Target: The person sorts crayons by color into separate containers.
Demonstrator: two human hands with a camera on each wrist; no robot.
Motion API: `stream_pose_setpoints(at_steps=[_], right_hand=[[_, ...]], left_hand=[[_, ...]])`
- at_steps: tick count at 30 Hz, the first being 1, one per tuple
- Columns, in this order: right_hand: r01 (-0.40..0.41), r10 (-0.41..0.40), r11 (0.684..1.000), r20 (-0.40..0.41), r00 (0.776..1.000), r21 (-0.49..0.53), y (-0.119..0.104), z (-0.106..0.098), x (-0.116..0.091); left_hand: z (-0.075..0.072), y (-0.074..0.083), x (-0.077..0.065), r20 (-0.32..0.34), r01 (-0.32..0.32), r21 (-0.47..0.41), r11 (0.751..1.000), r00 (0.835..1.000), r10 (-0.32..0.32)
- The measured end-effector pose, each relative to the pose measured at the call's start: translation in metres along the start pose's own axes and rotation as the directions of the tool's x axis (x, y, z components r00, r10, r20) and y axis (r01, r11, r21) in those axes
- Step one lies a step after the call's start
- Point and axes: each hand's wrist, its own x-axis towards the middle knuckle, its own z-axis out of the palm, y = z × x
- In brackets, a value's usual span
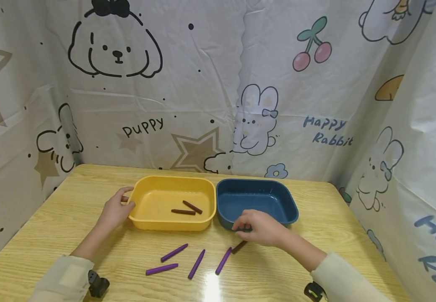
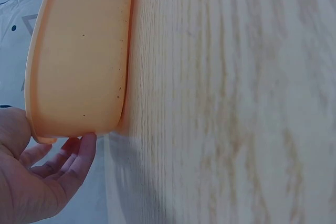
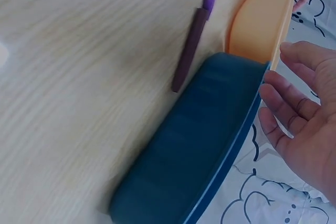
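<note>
My left hand (image 1: 116, 209) holds the left end of a yellow bin (image 1: 172, 225), the thumb at its rim and the fingers against the outer wall. Two brown crayons (image 1: 183, 212) lie inside that bin. Above the front rim of a blue bin (image 1: 227, 225), my right hand (image 1: 259, 227) hovers with loosely bent fingers and nothing in them. Below it on the table lies another brown crayon (image 3: 190, 51), partly covered by the hand in the head view. Its end meets a purple crayon (image 1: 223, 261).
Several more purple crayons, among them one slanted crayon (image 1: 196, 264), are spread over the wooden table (image 1: 127, 277) in front of the yellow bin. Both bins stand side by side. A printed curtain (image 1: 203, 84) hangs behind the table and along its sides.
</note>
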Motion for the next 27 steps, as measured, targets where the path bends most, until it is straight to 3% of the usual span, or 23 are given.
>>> stream_pose_setpoints(at_steps=[13,21,27], right_hand=[[0.019,-0.021,0.999,-0.061,0.998,-0.04,0.004,0.021,-0.018],[-0.036,0.036,0.999,-0.058,0.998,-0.014,0.007,0.033,-0.025],[-0.053,0.047,0.997,-0.112,0.993,-0.052,0.016,0.042,-0.028]], left_hand=[[-0.003,0.001,-0.002,0.01,0.004,0.001,1.0,1.0,-0.004],[-0.002,0.0,-0.001,0.004,-0.001,0.011,1.0,1.0,0.001],[-0.001,0.001,-0.001,0.011,-0.002,0.008,1.0,1.0,0.002]])
